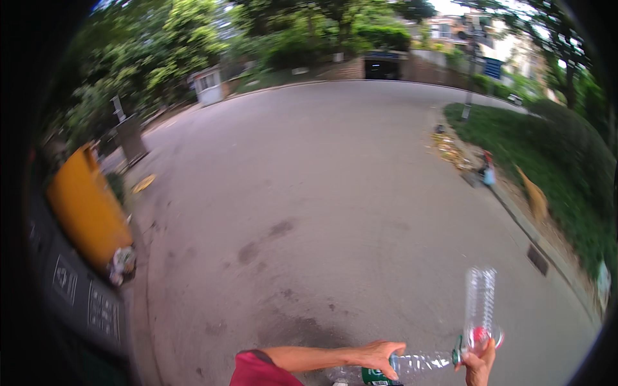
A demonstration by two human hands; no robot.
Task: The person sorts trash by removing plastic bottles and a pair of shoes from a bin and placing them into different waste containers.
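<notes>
My left hand (379, 358), at the end of an arm in a dark red sleeve, grips a clear plastic bottle (422, 361) lying sideways. A green label (374, 376) wraps plastic just under my fingers. The green ring or cap (456, 351) at the bottle's other end meets my right hand (478, 365). That hand also holds a second clear ribbed bottle (480, 299) pointing up, with something red near its lower part. More clear plastic (345, 372) shows below my left forearm; whether it belongs to another bottle is unclear.
Dark grey bins (72, 289) and a yellow container (89, 207) line the left. Bagged rubbish (121, 263) lies beside them. Along the right kerb (521, 222) are scattered litter (451, 152), a straw-coloured broom head (533, 198) and a drain grate (537, 259). Grey pavement (299, 193) stretches ahead.
</notes>
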